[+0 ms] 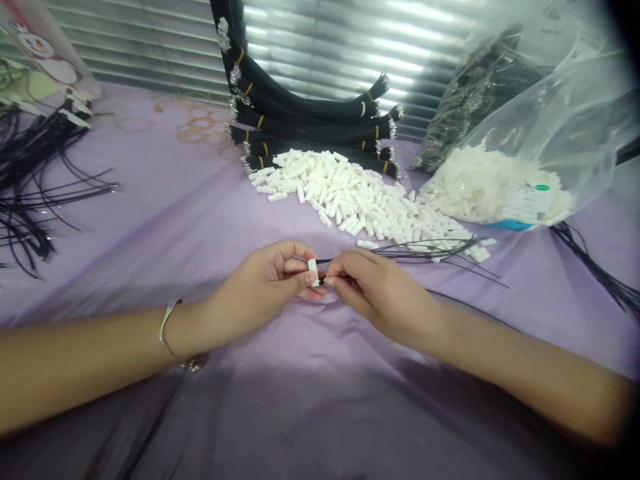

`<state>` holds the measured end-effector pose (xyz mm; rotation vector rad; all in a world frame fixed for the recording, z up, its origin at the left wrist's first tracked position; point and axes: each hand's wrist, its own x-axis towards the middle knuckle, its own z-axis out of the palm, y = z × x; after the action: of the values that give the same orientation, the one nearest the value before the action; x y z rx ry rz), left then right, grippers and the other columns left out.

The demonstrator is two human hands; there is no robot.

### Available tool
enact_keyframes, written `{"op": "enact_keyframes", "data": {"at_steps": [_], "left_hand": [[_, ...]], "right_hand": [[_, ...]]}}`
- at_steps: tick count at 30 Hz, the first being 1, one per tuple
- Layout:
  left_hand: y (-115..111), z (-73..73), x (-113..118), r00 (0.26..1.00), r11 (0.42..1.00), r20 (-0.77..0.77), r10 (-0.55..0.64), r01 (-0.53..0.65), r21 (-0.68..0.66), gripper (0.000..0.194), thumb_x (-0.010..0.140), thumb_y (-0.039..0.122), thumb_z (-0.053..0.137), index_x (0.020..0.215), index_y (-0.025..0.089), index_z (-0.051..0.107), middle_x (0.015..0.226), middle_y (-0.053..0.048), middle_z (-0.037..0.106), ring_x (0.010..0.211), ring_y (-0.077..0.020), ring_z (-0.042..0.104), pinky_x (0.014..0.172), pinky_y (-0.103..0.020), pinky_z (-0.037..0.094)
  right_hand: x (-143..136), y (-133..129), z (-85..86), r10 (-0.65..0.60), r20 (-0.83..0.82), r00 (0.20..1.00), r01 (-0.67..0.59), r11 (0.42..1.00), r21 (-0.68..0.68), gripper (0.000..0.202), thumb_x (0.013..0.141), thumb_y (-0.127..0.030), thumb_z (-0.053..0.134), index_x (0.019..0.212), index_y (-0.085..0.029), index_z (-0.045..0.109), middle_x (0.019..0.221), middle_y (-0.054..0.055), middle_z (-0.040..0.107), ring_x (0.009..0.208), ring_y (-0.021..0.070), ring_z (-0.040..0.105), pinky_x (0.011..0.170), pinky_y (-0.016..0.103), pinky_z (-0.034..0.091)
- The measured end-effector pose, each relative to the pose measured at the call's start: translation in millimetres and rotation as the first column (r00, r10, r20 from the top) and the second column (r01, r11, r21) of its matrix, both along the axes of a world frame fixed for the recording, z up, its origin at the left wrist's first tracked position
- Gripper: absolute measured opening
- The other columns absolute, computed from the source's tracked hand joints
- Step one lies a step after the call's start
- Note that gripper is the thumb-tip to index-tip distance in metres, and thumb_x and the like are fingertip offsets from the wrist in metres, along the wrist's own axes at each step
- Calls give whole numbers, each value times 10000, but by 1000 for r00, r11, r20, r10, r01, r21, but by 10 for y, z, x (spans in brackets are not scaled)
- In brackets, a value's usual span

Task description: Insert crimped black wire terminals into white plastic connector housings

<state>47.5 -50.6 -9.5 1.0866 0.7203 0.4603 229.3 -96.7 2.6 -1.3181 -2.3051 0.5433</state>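
Between the thumb and fingers of my left hand [275, 280] is a small white plastic connector housing [313, 272]. My right hand [373, 283] is closed close beside it, pinching a thin black wire [323, 279] whose end meets the housing; how far it sits inside I cannot tell. More black wires [415, 252] run out past my right hand over the cloth. A heap of loose white housings [345, 190] lies just beyond both hands.
Banded bundles of black wire [310, 127] are stacked behind the heap. At the right stands a clear bag of white housings [490, 183]. Wires with white housings [40, 160] lie at the left. Rubber bands [200, 127] lie on the purple cloth [165, 200].
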Motion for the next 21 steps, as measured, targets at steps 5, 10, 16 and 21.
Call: {"op": "enact_keyframes", "data": {"at_steps": [5,10,16,21], "left_hand": [[-14,-12,4,1000,999,-5,31,-31,-7,156,821,163,578,926,118,472,770,-2,678,760,-119,675,773,-228,548],[-18,-27,24,998,999,-31,47,-47,3,180,813,183,596,931,116,479,762,3,654,746,-110,662,785,-235,539],[74,28,-60,996,995,-47,81,-78,63,217,821,264,608,946,146,476,791,22,596,723,-73,617,730,-178,502],[66,343,-160,980,959,-56,190,-173,224,207,773,282,660,931,181,572,793,10,595,704,-71,579,671,-132,477]], "right_hand": [[-81,-32,-64,-94,30,995,95,995,-14,181,908,-188,409,823,-107,547,788,68,561,729,150,517,656,273,400],[-107,-21,-163,-108,28,994,107,994,30,182,914,-200,402,849,-114,549,796,70,571,744,163,527,685,301,425],[-90,-83,-124,-10,41,999,-6,930,368,166,881,-166,456,994,-99,558,932,118,563,889,173,534,781,311,476],[-11,-139,-22,-136,155,978,7,772,635,448,836,-156,532,1270,-135,422,1220,150,496,1128,265,460,930,438,406]]}}
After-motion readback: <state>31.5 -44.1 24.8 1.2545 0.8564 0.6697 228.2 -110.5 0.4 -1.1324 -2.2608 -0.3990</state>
